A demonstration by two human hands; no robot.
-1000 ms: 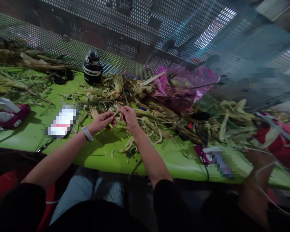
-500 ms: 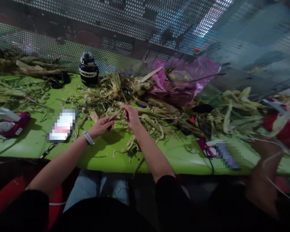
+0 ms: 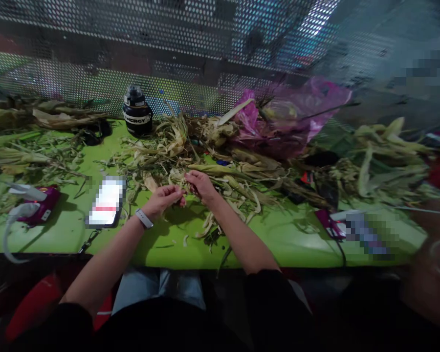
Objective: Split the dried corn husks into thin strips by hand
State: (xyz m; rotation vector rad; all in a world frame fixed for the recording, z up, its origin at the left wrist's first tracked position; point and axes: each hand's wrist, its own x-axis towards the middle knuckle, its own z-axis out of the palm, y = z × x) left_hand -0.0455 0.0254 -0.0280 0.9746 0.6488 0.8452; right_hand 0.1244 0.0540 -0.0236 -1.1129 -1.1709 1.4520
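Observation:
My left hand [image 3: 165, 199], with a pale band on its wrist, is closed in a pinch over the green table. Whatever sits between its fingertips is too small to make out. Close beside it on the right, my right hand [image 3: 201, 187] also pinches, its fingertips at the edge of a heap of dry, husk-like leaves [image 3: 176, 142]. Pale scraps behind the fingers blend with the heap, so what this hand holds is unclear. Curled pale strips [image 3: 254, 200] lie to the right of my right forearm.
A dark bottle [image 3: 137, 112] stands behind the heap, near a pink plastic bag [image 3: 278, 127]. Left of my hands lie a lit phone [image 3: 107, 200] and a purple power strip [image 3: 44, 205] with plugs. Another phone [image 3: 366, 234] and a person's arm [image 3: 430, 254] are at the right.
My left hand has come closer to my right hand, and the brown leaf strip at its fingers no longer shows. The camera view has shifted slightly.

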